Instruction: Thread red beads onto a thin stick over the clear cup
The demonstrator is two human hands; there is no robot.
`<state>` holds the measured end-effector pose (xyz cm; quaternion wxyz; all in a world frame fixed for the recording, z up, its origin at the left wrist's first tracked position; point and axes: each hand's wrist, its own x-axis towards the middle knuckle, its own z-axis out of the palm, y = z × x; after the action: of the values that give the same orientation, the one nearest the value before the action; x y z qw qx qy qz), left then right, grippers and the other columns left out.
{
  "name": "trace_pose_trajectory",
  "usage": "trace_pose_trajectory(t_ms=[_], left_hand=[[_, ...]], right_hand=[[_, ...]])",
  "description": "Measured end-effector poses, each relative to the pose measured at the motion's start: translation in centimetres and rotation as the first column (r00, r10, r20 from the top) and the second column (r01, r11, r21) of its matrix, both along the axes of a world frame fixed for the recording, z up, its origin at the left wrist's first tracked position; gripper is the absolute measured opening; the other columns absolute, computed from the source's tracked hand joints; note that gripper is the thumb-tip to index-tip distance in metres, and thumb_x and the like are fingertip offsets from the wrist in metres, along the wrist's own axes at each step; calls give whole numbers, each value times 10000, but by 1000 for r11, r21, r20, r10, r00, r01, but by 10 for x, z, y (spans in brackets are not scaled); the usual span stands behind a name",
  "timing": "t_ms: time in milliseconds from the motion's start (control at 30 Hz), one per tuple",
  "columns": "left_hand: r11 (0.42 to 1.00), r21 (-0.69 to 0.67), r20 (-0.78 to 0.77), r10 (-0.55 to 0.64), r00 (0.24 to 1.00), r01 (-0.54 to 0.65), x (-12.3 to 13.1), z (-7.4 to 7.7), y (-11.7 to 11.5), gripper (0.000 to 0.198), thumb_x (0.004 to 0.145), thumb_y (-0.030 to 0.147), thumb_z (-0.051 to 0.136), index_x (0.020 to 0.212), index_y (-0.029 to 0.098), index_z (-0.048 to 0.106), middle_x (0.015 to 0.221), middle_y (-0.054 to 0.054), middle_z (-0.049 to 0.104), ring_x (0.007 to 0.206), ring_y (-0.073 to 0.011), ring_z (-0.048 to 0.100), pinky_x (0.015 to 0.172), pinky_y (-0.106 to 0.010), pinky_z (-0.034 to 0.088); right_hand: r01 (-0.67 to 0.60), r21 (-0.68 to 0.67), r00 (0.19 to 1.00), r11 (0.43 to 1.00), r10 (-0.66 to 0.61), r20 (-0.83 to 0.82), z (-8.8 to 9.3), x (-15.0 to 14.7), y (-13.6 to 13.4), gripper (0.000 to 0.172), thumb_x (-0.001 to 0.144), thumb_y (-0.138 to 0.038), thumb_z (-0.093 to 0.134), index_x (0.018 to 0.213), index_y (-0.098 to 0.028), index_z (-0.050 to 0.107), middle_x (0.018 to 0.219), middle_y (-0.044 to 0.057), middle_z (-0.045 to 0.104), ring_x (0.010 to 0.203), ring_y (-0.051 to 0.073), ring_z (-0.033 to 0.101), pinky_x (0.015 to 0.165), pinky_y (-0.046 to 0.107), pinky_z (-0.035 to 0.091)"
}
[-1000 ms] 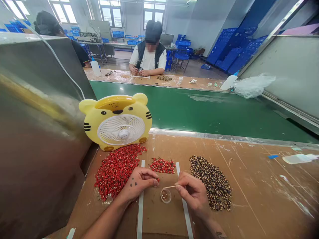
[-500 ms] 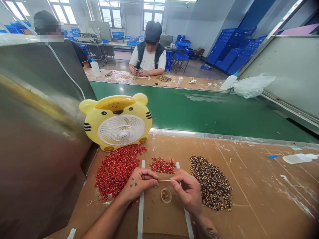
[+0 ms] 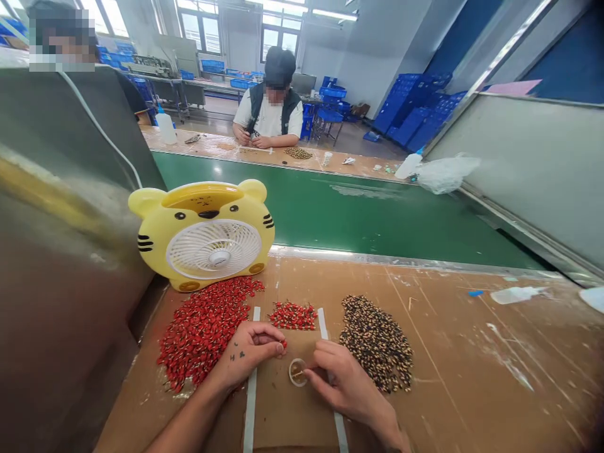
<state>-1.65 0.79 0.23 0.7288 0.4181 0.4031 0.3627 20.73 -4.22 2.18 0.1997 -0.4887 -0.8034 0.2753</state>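
Note:
My left hand pinches a small red piece between thumb and fingertips. Low over the board, my right hand grips a thin wooden stick, its tip inside a small round clear cup. What the cup contains is hard to make out. Beyond my hands lies a small group of red pieces between two white tape strips. A larger heap of red pieces spreads beside my left hand. To the right of my right hand is a pile of black-and-tan pieces.
A yellow animal-faced fan stands behind the red heap, beside a metal cabinet on the left. A green belt runs across beyond the table. A squeeze bottle lies at right. A co-worker sits opposite.
My right hand has drawn the stick away from the red piece and lowered its tip into the cup. My left hand still pinches the piece. The camera view has shifted slightly.

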Motion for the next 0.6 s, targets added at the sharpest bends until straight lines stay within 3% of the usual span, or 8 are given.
trace_pose_trajectory(t_ms=[133, 300, 400, 600], left_hand=[[1000, -14, -20, -9, 1000, 8, -1, -4, 2, 154, 634, 215, 825, 743, 128, 759, 671, -38, 749, 631, -136, 665, 636, -213, 492], [1000, 7, -18, -21, 1000, 21, -1, -4, 2, 166, 649, 249, 821, 737, 128, 752, 676, -46, 750, 636, -143, 667, 647, -226, 498], [999, 25, -6, -29, 1000, 29, -1, -4, 2, 168, 660, 258, 814, 743, 128, 747, 680, -48, 752, 633, -143, 664, 649, -230, 500], [1000, 18, -9, -9, 1000, 9, -4, -4, 1, 173, 657, 246, 805, 764, 124, 743, 695, -59, 755, 667, -171, 687, 667, -256, 510]], right_hand=[[65, -8, 998, 998, -65, 17, 1, 17, 7, 111, 897, -293, 639, 840, -199, 648, 748, 9, 618, 709, 165, 577, 655, 253, 420], [310, 130, 928, 942, -329, 176, 4, 71, 30, 166, 933, -213, 536, 862, -206, 685, 873, 45, 679, 836, 205, 622, 786, 315, 453], [295, 145, 894, 944, -326, 308, 2, 89, 42, 183, 897, -168, 546, 857, -208, 721, 871, 52, 684, 869, 224, 627, 794, 329, 462], [239, 145, 894, 960, -276, 352, -14, 86, 52, 202, 874, -151, 569, 780, -214, 736, 809, 41, 671, 832, 216, 618, 768, 317, 458]])
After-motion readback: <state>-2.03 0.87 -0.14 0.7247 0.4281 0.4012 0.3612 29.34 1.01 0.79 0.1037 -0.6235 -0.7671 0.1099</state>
